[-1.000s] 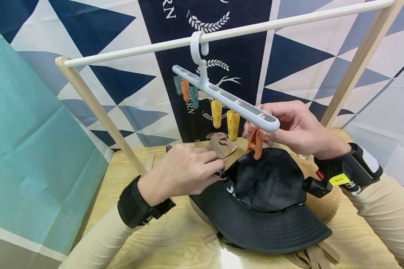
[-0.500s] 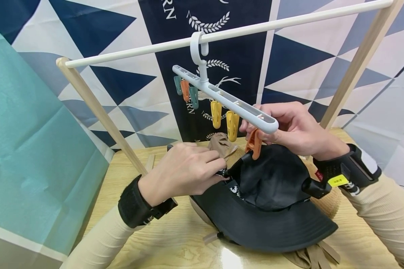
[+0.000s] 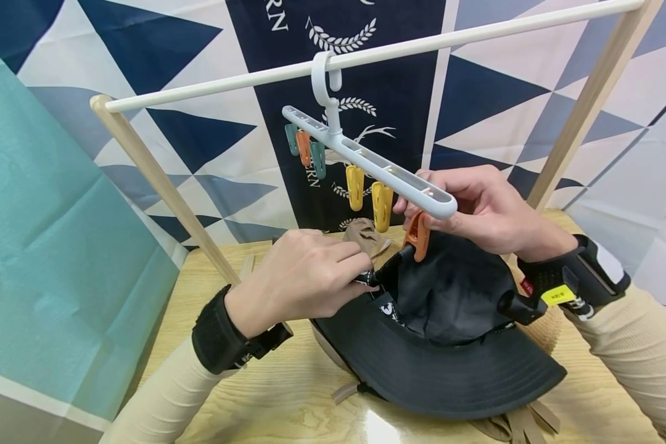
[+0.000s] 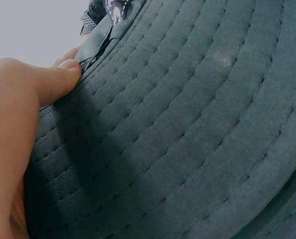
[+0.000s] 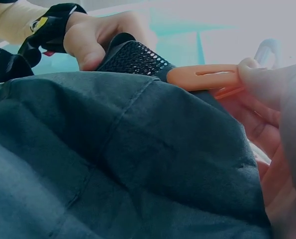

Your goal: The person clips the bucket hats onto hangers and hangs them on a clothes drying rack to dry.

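Observation:
My left hand pinches the black bucket hat at the edge where crown meets brim; its thumb lies on the stitched brim in the left wrist view. The hat's inside faces up, with a patterned inner band showing. With thumb and fingers, my right hand pinches an orange clothes peg under the near end of the light grey hanger. In the right wrist view, the peg's tip overlaps the hat's edge beside a mesh patch.
A white rail on wooden posts carries the hanger. Yellow pegs, green pegs and another orange peg hang farther along it. Beige straw and tan cloth hats lie behind and beneath the black hat on the wooden table.
The hat's brim has swung a little to the right and up, and its crown edge has shifted by the orange peg. Both hands stay nearly in place, keeping their grips.

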`<action>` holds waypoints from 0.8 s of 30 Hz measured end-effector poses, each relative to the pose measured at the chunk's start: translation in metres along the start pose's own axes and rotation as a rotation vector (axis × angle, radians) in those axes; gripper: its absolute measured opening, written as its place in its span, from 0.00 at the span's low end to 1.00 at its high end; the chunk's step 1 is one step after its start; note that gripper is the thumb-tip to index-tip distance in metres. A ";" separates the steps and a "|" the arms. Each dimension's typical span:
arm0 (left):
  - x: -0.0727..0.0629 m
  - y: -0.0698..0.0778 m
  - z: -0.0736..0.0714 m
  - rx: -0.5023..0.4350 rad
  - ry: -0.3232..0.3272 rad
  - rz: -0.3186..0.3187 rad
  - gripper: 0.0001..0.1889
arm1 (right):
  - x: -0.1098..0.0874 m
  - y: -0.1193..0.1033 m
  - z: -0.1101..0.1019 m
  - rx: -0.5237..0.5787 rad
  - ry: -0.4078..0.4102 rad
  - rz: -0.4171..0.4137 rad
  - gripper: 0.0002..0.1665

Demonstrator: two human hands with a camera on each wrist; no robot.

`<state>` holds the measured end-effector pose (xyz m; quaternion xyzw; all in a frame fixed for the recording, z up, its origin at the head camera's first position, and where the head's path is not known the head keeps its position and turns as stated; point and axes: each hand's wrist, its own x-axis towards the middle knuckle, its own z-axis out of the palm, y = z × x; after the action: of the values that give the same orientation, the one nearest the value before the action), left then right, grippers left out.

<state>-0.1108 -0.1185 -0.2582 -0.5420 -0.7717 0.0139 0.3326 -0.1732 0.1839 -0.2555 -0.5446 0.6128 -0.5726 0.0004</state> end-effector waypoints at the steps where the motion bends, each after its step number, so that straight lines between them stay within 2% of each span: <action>1: 0.000 -0.001 0.000 -0.003 0.003 -0.002 0.14 | 0.000 0.000 0.000 -0.001 -0.001 -0.002 0.17; 12: 0.000 -0.006 -0.003 -0.029 0.021 -0.021 0.13 | 0.000 -0.001 -0.002 -0.003 0.016 0.021 0.16; 18: 0.001 -0.004 -0.005 -0.049 0.013 -0.032 0.13 | -0.001 0.000 -0.003 -0.011 0.016 0.008 0.14; 24: 0.001 -0.003 -0.005 -0.047 0.020 -0.025 0.13 | 0.000 -0.003 0.000 -0.033 0.031 0.025 0.17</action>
<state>-0.1111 -0.1201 -0.2528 -0.5399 -0.7753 -0.0139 0.3275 -0.1714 0.1843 -0.2534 -0.5280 0.6286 -0.5709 -0.0111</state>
